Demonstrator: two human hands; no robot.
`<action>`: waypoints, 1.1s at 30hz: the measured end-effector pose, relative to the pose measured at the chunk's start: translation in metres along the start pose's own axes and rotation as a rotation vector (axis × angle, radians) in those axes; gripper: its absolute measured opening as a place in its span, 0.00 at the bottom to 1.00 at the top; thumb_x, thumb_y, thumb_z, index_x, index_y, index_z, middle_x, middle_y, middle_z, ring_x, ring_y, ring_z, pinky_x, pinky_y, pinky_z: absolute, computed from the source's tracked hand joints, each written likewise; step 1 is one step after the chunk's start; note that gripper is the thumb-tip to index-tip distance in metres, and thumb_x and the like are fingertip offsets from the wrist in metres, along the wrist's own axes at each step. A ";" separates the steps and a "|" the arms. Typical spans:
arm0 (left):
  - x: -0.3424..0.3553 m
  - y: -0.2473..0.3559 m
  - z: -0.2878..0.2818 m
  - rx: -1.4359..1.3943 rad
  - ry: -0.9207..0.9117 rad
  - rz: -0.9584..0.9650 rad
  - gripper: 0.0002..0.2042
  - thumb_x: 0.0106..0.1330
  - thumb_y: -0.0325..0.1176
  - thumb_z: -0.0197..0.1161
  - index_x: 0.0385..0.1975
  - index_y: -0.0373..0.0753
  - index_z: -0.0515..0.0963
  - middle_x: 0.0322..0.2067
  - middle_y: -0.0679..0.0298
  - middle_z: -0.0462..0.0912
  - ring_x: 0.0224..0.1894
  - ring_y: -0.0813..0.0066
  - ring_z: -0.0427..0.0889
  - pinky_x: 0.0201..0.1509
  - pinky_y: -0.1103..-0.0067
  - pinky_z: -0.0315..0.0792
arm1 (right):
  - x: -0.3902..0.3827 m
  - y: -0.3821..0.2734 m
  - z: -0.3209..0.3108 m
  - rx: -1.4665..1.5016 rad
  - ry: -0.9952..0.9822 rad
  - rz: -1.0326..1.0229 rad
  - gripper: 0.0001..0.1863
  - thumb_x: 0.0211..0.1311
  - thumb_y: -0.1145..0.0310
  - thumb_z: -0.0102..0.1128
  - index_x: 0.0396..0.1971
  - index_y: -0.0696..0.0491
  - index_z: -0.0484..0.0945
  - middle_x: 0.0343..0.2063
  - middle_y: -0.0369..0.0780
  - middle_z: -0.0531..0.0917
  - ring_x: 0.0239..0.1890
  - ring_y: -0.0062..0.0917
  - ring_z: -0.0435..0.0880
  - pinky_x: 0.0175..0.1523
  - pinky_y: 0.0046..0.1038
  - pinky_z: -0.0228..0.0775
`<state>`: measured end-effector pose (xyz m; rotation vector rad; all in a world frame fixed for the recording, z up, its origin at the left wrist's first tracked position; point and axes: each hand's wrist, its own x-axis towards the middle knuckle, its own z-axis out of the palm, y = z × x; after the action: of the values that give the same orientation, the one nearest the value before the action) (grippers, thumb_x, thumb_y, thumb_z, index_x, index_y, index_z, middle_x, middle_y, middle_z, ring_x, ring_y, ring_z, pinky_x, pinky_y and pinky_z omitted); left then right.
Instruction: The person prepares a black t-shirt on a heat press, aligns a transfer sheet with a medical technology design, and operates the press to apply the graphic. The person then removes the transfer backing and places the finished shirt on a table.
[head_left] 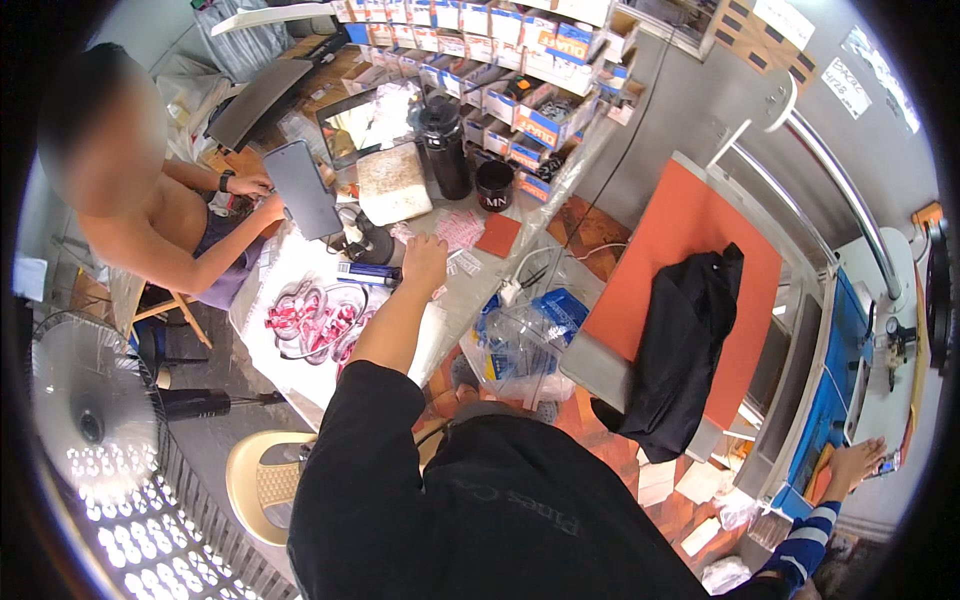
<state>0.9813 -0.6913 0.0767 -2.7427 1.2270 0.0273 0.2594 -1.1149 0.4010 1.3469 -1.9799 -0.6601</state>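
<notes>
My left hand reaches to the work table, its fingers apart near small printed paper pieces and a blue box; I see nothing in its grip. Far to the right, my right hand lies with outstretched fingers against the side of a heat press, below a small gauge. A blue-and-white striped sleeve covers that forearm. Between my arms, a crumpled black garment lies over the orange pad of the press's lower plate. Pink-and-white cords are heaped left of my left forearm.
At left, another person sits at the table beside a phone on a stand. A black bottle and mug stand near bins of small parts. A fan, plastic chair and clear plastic bags surround me.
</notes>
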 end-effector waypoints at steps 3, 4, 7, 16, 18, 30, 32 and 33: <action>-0.004 -0.020 -0.005 -0.025 -0.051 0.018 0.14 0.64 0.30 0.60 0.49 0.41 0.82 0.51 0.57 0.82 0.60 0.55 0.76 0.64 0.60 0.68 | 0.000 0.002 -0.001 -0.032 -0.004 -0.014 0.46 0.68 0.52 0.60 0.78 0.58 0.50 0.81 0.42 0.42 0.83 0.39 0.33 0.81 0.50 0.39; -0.004 -0.030 0.002 -0.021 -0.028 0.049 0.14 0.64 0.30 0.60 0.49 0.41 0.82 0.50 0.57 0.82 0.60 0.56 0.76 0.64 0.60 0.68 | 0.004 0.001 0.001 -0.019 -0.008 -0.013 0.46 0.68 0.52 0.60 0.78 0.57 0.51 0.81 0.41 0.41 0.83 0.39 0.33 0.81 0.50 0.39; -0.001 -0.041 0.005 -0.001 0.004 0.131 0.13 0.64 0.31 0.60 0.47 0.41 0.83 0.49 0.57 0.82 0.59 0.55 0.77 0.65 0.59 0.68 | 0.010 0.005 0.008 0.000 0.021 0.004 0.41 0.68 0.53 0.59 0.76 0.53 0.58 0.81 0.42 0.46 0.82 0.41 0.39 0.80 0.53 0.44; 0.024 -0.046 0.002 -0.080 0.261 -0.006 0.13 0.64 0.32 0.60 0.48 0.41 0.82 0.50 0.56 0.79 0.56 0.55 0.77 0.62 0.57 0.69 | -0.028 -0.104 0.037 0.625 0.242 -0.532 0.26 0.66 0.60 0.63 0.62 0.53 0.77 0.71 0.51 0.67 0.76 0.48 0.59 0.78 0.46 0.50; 0.031 -0.053 0.006 -0.116 0.370 -0.087 0.15 0.65 0.32 0.60 0.50 0.41 0.81 0.51 0.56 0.79 0.56 0.55 0.77 0.62 0.57 0.69 | -0.078 -0.149 0.022 0.858 0.295 -0.720 0.23 0.65 0.64 0.65 0.59 0.55 0.78 0.69 0.53 0.70 0.75 0.48 0.62 0.78 0.45 0.51; 0.020 -0.074 0.007 -0.719 0.677 -0.640 0.22 0.63 0.23 0.59 0.57 0.27 0.64 0.57 0.39 0.67 0.61 0.42 0.71 0.67 0.58 0.67 | -0.278 -0.263 -0.009 1.149 0.200 -0.850 0.30 0.71 0.61 0.60 0.68 0.59 0.68 0.71 0.53 0.66 0.76 0.47 0.59 0.79 0.46 0.47; 0.035 -0.069 -0.007 -0.909 0.689 -0.847 0.23 0.63 0.23 0.62 0.56 0.27 0.63 0.56 0.38 0.66 0.60 0.41 0.71 0.67 0.58 0.67 | -0.289 -0.274 -0.006 1.024 0.237 -0.818 0.31 0.73 0.60 0.56 0.71 0.58 0.64 0.74 0.52 0.61 0.78 0.46 0.53 0.81 0.47 0.40; 0.041 -0.073 -0.002 -0.891 0.698 -0.877 0.23 0.63 0.24 0.63 0.56 0.27 0.63 0.55 0.39 0.67 0.60 0.41 0.71 0.66 0.58 0.67 | -0.289 -0.276 -0.008 1.038 0.200 -0.812 0.31 0.74 0.59 0.53 0.71 0.57 0.63 0.75 0.51 0.59 0.79 0.45 0.50 0.82 0.49 0.36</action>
<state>1.0626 -0.6735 0.0841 -4.0101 -0.1840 -0.6623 0.5105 -0.9403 0.1434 2.7532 -1.5594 0.2913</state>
